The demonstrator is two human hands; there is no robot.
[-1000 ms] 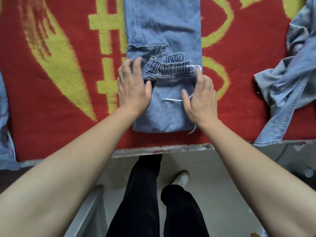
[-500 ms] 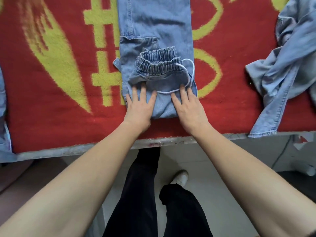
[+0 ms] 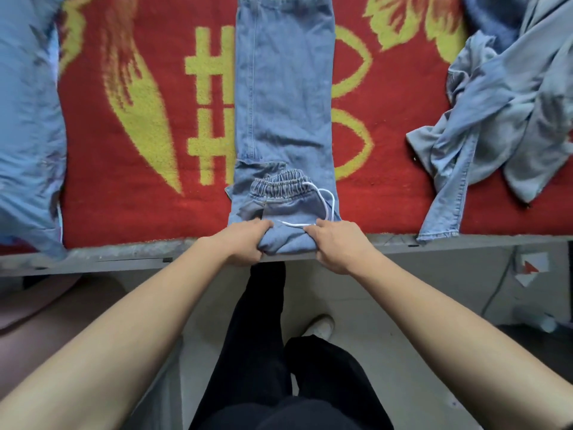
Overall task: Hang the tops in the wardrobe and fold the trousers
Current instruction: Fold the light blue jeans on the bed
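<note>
At the tabletop's [image 3: 124, 254] six o'clock edge, I see left hand [image 3: 245, 243] and right hand [image 3: 338, 246] fingers clutching the light-blue denim trousers' [image 3: 285, 88] fold.

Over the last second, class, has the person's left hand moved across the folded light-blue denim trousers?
Yes. The left hand has slid back toward the person, from beside the elastic waistband to the trousers' near fold at the grey table edge.

The light blue denim trousers [image 3: 283, 97] lie lengthwise away from me, their elastic waistband [image 3: 279, 187] folded back over the legs. A crumpled pale blue garment [image 3: 502, 119] lies well to their right.
</note>
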